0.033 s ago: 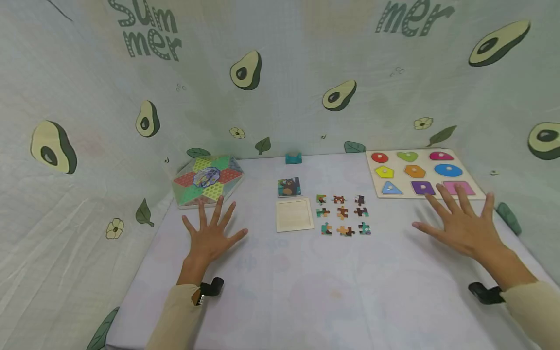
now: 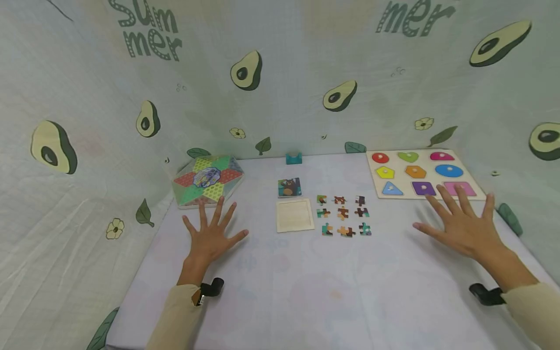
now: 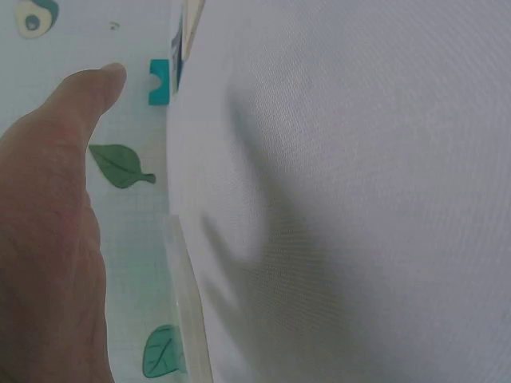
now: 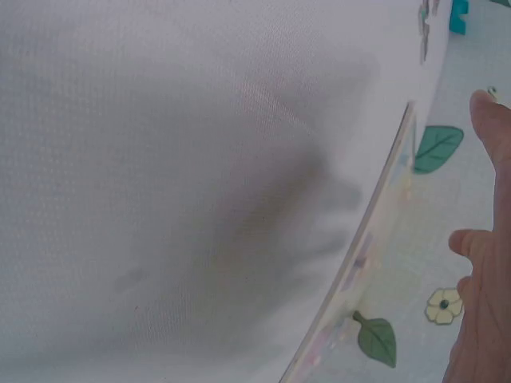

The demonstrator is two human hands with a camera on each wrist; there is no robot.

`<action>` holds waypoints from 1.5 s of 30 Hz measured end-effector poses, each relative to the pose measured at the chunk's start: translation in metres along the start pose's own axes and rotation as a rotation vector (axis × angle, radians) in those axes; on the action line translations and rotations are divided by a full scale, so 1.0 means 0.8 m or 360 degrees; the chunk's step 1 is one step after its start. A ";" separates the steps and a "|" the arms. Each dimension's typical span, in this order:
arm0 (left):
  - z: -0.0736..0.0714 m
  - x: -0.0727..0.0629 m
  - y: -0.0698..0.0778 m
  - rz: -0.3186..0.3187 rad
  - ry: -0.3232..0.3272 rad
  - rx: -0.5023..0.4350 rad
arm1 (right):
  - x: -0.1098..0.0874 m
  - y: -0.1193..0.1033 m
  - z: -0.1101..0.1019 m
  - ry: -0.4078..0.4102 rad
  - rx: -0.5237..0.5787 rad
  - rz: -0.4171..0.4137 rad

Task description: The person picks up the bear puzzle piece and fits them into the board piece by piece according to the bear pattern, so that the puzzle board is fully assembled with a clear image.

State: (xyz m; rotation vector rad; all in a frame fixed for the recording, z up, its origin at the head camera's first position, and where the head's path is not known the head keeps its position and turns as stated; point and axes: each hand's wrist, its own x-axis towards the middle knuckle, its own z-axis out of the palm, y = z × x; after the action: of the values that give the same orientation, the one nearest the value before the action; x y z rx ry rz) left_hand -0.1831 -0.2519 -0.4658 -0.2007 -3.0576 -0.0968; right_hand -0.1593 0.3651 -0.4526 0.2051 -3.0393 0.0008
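Note:
My left hand (image 2: 210,242) hovers palm down over the left of the table with its fingers spread, holding nothing. Just beyond its fingertips lies a hexagonal box (image 2: 207,179) with a coloured star pattern. Over the right side my right hand (image 2: 469,228) is likewise spread and holds nothing, nearest to the wooden shape board (image 2: 400,171) with knobbed coloured pieces. Between the hands, a square wooden tray (image 2: 295,215) lies flat. Several loose jigsaw pieces (image 2: 343,213) are set out in rows beside it. Behind the tray is a small bear picture (image 2: 289,187).
A small teal notched object (image 2: 293,159) stands at the table's back edge. White cloth covers the table (image 2: 280,291). A hanging cloth (image 2: 288,116) printed with avocados and leaves closes off the back and sides. Each wrist carries a black camera mount (image 2: 212,287).

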 end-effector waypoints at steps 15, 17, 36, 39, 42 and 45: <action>0.002 0.012 0.042 0.0096 0.0124 -0.0215 | 0.015 -0.072 -0.026 0.0192 0.0398 -0.0095; 0.004 0.019 0.054 0.0122 0.0168 -0.0273 | 0.020 -0.084 -0.025 0.0221 0.0433 -0.0140; 0.070 0.065 0.085 0.0235 0.0078 -0.1033 | 0.069 -0.146 -0.002 0.0254 0.0680 -0.0303; 0.072 0.066 0.085 0.0265 0.0047 -0.1026 | 0.077 -0.151 -0.003 0.0264 0.0685 -0.0334; 0.074 0.066 0.085 0.0282 0.0025 -0.0932 | 0.086 -0.154 -0.004 0.0267 0.0686 -0.0368; 0.077 0.065 0.086 0.0302 0.0017 -0.0839 | 0.096 -0.157 -0.004 0.0253 0.0696 -0.0392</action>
State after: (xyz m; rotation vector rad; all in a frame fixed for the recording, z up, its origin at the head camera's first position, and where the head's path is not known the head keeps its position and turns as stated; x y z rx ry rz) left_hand -0.2300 -0.1734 -0.5187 -0.5124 -2.9121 -0.8841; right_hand -0.2176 0.2302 -0.4426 0.5772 -2.7931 0.6326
